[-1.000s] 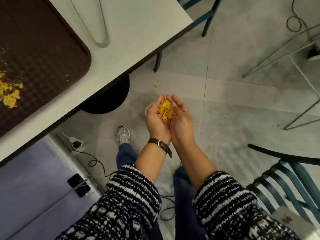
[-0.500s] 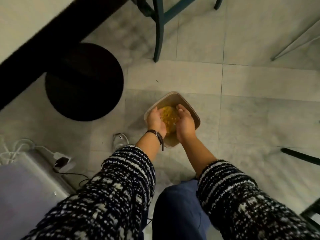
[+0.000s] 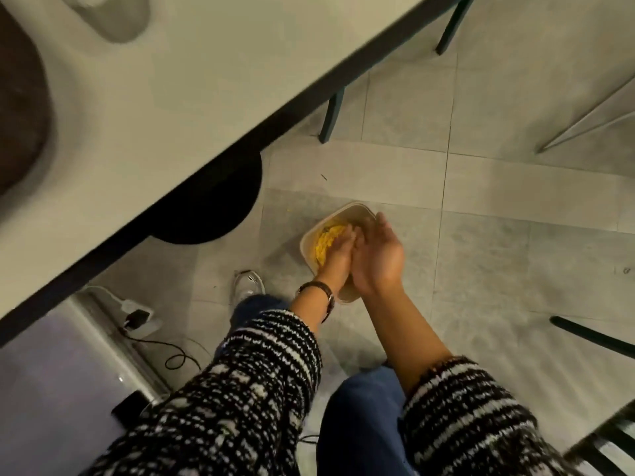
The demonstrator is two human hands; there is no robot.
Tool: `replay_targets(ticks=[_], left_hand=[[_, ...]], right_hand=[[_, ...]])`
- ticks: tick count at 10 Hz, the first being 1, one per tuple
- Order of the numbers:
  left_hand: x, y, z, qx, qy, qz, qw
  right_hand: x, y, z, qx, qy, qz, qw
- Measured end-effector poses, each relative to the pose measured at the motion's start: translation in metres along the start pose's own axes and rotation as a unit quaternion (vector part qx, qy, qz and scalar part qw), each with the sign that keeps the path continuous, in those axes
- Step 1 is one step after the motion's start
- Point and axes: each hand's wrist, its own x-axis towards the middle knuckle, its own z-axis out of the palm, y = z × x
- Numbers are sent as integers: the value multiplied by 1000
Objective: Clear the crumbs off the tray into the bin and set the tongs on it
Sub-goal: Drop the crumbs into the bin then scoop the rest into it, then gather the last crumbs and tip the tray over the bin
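Crumbs (image 3: 326, 243) in bin (image 3: 359, 208), hands (image 3: 364, 259) touching above

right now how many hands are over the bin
2. The left hand, wearing a watch, is over the yellow crumbs in the bin; the right hand lies against it, over the bin's right side. No other hand shows.

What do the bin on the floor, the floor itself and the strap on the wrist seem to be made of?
Bin: probably thin plastic or pressed paper, matt beige, with a thin rounded rim.
Floor: stone or ceramic tiles, matt mottled grey, with straight joint lines.
Strap: likely leather, dark brown, with a metal piece; too small to be sure.
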Motion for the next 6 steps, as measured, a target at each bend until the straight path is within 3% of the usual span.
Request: replay_targets(ticks=[1,2,3,4,5,6], left_hand=[[-43,41,0,-227,19,-53,972],[-83,78,8,-325,-15,-21,945],[-142,108,17,-277,10,53,959],[-211,111,23,-233,6,45,971],[-292,118,11,-240,-12,74,968],[-356,121,-26,-191,34,179,965]], right_hand=[[-33,-24,-16,-209,-49,-76,974],[-46,-11,-33,-362,-168,74,914],[-68,-43,-53,-153,-107,168,968],[-119,-114,-44,76,-125,201,969],[-185,-178,-29,46,-182,124,974],[-238,-221,-15,-105,-229,11,968]])
